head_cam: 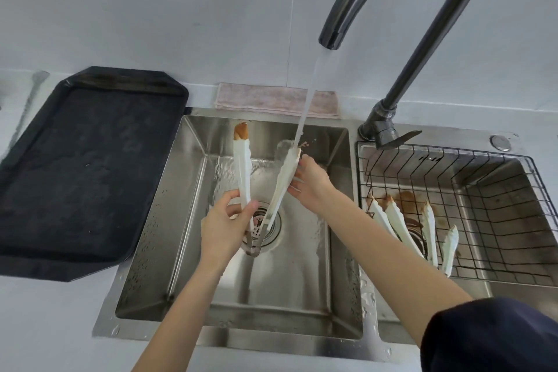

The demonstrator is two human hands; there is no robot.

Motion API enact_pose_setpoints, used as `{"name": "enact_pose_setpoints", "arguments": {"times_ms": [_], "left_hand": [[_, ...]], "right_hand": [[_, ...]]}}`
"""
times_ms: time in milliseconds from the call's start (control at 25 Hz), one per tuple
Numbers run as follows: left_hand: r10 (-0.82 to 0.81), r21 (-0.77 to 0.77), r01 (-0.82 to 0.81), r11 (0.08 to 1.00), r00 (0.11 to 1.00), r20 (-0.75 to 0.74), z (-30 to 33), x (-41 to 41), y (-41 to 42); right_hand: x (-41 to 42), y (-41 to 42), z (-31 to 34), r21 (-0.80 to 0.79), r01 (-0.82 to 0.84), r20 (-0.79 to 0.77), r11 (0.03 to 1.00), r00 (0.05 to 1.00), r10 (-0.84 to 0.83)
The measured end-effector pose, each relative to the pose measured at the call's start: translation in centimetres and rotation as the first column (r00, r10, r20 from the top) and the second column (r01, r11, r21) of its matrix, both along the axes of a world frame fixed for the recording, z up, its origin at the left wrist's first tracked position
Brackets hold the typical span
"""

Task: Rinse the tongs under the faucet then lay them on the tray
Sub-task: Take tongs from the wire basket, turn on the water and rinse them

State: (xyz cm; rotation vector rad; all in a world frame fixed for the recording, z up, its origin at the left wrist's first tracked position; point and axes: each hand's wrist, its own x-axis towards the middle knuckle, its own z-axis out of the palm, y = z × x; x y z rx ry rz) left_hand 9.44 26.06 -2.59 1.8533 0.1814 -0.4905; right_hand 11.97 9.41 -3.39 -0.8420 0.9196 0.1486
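Left hand (225, 220) pinches tongs (244, 172) mid-frame over sink (193, 220), right hand (311, 181) apparently rubbing one blade under faucet (332, 36) stream; sauce on the dry blade may reach tray (87, 172).

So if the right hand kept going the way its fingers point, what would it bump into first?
The right hand points left, its fingers already touching the right arm of the tongs under the water stream. So it would likely press that arm toward the still-stained left arm; depth is hard to judge.

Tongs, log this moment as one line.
tongs under stream | left hand holds one arm | right hand rubs other | tray bare
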Motion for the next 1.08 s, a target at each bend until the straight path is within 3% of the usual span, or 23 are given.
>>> {"name": "enact_pose_setpoints", "arguments": {"times_ms": [280,440,640,800,960,1080], "left_hand": [[-0.054,0.143,0.048,0.989,0.998,0.039,-0.5,1.0,0.8],[-0.049,0.138,0.048,0.989,0.999,0.007,-1.4,1.4,1.1],[0.068,-0.113,-0.094,0.989,0.974,-0.215,-1.8,1.6,1.2],[0.065,-0.253,-0.156,0.955,0.940,-0.336,-1.6,1.0,0.9],[-0.004,-0.304,-0.136,0.943,0.908,-0.419,-1.4,0.1,0.3],[-0.052,-0.340,-0.109,0.934,0.900,-0.433,-1.6,-0.2,-0.4]], "right_hand": [[1.2,1.1,-2.8,0.073,0.022,-0.069,0.997,0.998,-0.017],[2.0,1.5,-2.8,0.081,0.033,-0.081,0.996,0.996,-0.026],[3.4,0.9,-2.3,0.116,0.021,0.032,0.993,0.999,-0.025],[3.5,-0.1,-2.1,0.092,0.010,0.120,0.996,0.993,-0.021],[2.8,-0.5,-1.0,-0.007,0.026,0.102,1.000,0.994,-0.025],[2.0,-0.6,0.3,-0.168,0.038,0.095,0.985,0.995,-0.022]]}}
